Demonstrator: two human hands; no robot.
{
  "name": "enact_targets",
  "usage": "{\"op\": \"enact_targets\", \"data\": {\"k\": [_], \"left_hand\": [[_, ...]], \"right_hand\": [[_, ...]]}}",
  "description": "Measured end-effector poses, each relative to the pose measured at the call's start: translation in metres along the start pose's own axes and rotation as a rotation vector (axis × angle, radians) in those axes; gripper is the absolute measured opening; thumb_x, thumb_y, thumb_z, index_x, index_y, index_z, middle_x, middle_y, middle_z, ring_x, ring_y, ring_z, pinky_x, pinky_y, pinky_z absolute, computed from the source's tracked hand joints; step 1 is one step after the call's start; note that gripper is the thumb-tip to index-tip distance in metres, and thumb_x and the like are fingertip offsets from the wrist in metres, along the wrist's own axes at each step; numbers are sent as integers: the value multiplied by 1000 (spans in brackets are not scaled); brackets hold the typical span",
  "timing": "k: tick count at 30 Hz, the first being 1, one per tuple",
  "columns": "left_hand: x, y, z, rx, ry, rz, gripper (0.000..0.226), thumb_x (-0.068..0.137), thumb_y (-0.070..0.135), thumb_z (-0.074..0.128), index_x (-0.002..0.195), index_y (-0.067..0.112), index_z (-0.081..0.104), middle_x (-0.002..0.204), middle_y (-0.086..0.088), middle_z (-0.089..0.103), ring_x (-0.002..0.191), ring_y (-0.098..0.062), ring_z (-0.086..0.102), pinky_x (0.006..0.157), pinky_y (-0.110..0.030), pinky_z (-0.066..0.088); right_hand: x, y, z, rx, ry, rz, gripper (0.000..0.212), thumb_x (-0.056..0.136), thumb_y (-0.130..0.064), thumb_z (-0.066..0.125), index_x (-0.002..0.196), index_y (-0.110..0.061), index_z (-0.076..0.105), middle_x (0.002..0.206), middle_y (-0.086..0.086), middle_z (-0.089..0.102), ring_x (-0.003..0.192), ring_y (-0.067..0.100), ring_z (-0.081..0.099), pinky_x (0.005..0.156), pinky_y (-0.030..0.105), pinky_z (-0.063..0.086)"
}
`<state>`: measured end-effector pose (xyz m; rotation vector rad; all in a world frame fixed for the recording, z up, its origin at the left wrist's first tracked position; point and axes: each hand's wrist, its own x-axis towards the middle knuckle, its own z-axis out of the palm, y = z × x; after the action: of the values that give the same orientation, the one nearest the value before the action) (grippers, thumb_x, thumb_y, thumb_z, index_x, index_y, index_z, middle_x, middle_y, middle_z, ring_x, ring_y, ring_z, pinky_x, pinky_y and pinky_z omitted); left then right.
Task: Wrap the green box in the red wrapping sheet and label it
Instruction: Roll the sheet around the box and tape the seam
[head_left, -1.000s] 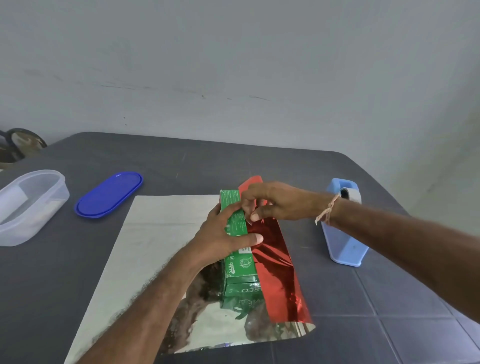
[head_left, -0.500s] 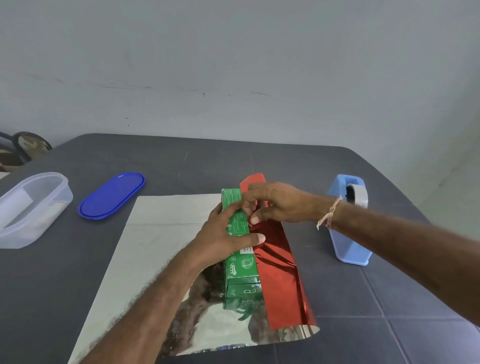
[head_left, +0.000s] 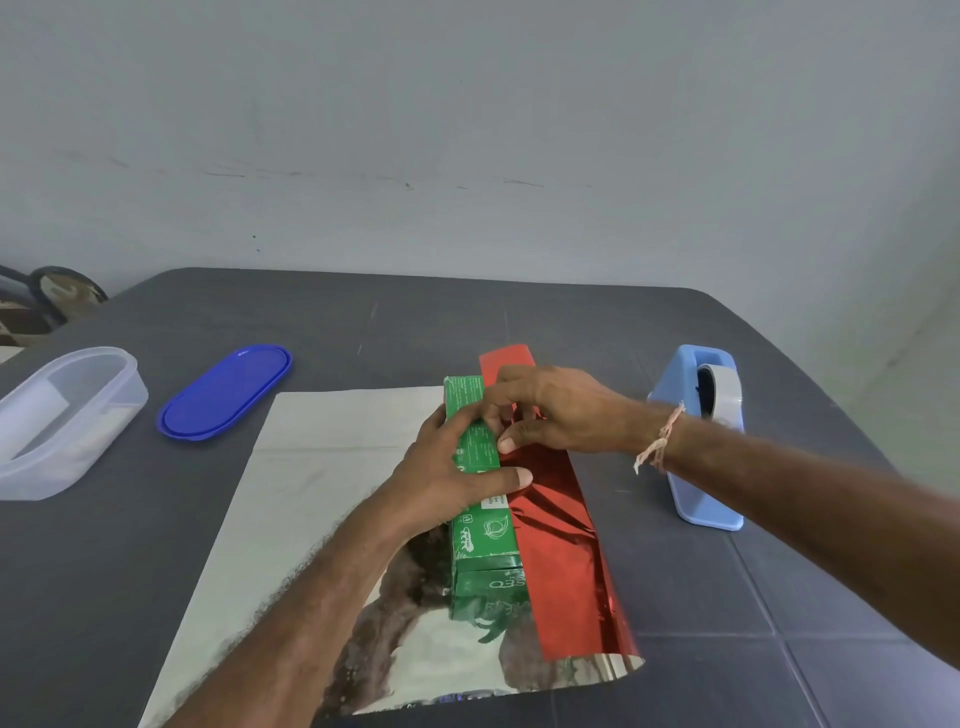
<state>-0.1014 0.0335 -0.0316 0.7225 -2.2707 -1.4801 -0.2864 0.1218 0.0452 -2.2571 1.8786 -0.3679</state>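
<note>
Green box (head_left: 485, 535) lies on the silvery inside of the red wrapping sheet (head_left: 322, 467) on the tabletop (head_left: 130, 571); the left hand (head_left: 447, 478) clasps it with curled fingers, and the right hand (head_left: 558, 410) pinches the sheet's upturned edge.

**Q:** What occupies the centre?

**A:** The green box (head_left: 480, 525) lies on the silver underside of the red wrapping sheet (head_left: 563, 561), whose right edge is folded up against it.

**Q:** And your hands?

**A:** My left hand (head_left: 447, 478) grips the box. My right hand (head_left: 550, 410) pinches the raised edge. On the surface (head_left: 104, 571), a tape dispenser (head_left: 698, 447) stands to the right, with a blue lid (head_left: 226, 392) and clear container (head_left: 67, 415) to the left.
</note>
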Motion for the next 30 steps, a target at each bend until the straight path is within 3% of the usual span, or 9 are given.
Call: {"op": "enact_targets", "data": {"k": [6,9,14,20,25,30], "left_hand": [[0,0,-1,-2,-2,5,91,49,79,84,131,53,53,136,12,49,118,-11,63,94,-40,60],[-1,2,0,-11,-13,3,86,53,76,86,129,54,54,135,13,50,118,-10,63,94,-40,59],[-6,7,-2,14,-13,-35,105,53,72,85,146,48,41,140,15,41,123,-9,57,100,-38,56],[-9,13,-3,23,-21,-54,103,60,64,86,149,49,37,144,12,37,126,-12,54,102,-38,54],[-9,13,-3,47,-14,-53,108,53,73,82,148,53,35,149,11,35,131,-13,51,107,-40,52],[-13,17,-4,38,-13,-47,98,66,61,86,149,53,35,148,11,35,132,-14,48,108,-42,49]], "right_hand": [[0,0,1,-4,11,2,18,89,-46,72,98,-35,61,94,-19,52,81,4,58,66,32,53],[1,-1,-1,21,16,20,30,87,-46,75,109,-34,58,95,-18,55,79,4,60,67,31,53],[3,1,0,62,14,54,44,84,-44,78,117,-29,51,92,-18,56,75,8,62,66,35,55],[5,5,8,136,76,70,34,88,-32,78,112,-27,54,89,-12,60,69,4,59,66,29,53],[7,4,12,103,117,125,28,90,-29,75,108,-30,54,85,-10,64,66,-1,57,64,28,50],[6,-3,17,48,179,176,36,86,-47,74,106,-28,51,85,-9,62,62,0,54,60,25,45]]}}
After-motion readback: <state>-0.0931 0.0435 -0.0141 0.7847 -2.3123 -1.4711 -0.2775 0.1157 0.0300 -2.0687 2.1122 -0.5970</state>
